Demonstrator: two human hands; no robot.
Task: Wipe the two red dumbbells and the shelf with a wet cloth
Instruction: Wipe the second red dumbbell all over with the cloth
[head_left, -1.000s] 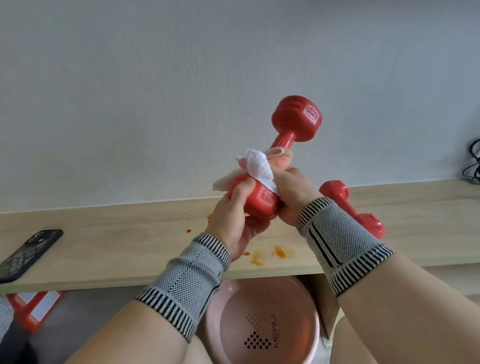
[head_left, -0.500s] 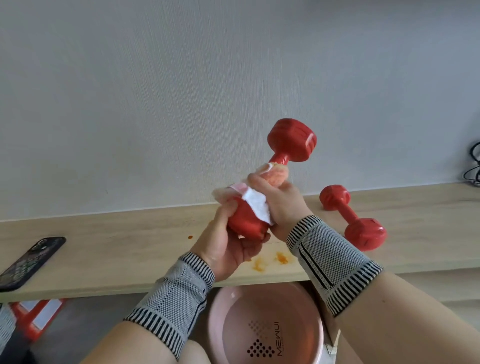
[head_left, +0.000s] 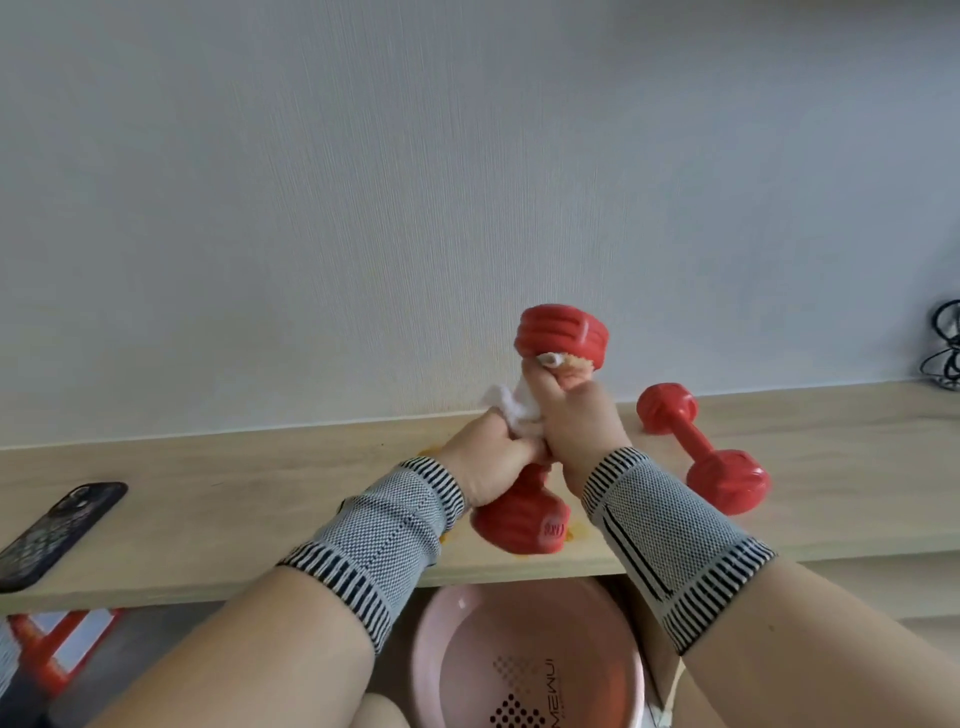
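Head view. Held dumbbell (head_left: 524, 512): upright over the shelf (head_left: 234, 499) front edge. Left hand (head_left: 488, 460): curled round its bar, low. Right hand (head_left: 582, 415): wraps the cloth (head_left: 511, 415) round the bar under the top head. Second dumbbell (head_left: 701, 447): lying on shelf, right of the held one. Phone (head_left: 52, 530): shelf, far left. Basin (head_left: 524, 660): below shelf.

Soft even daylight, wide-angle edge distortion

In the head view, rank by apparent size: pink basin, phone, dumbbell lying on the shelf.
1. pink basin, though cropped and nearest the camera.
2 and 3. dumbbell on the shelf and phone: look alike; unranked.
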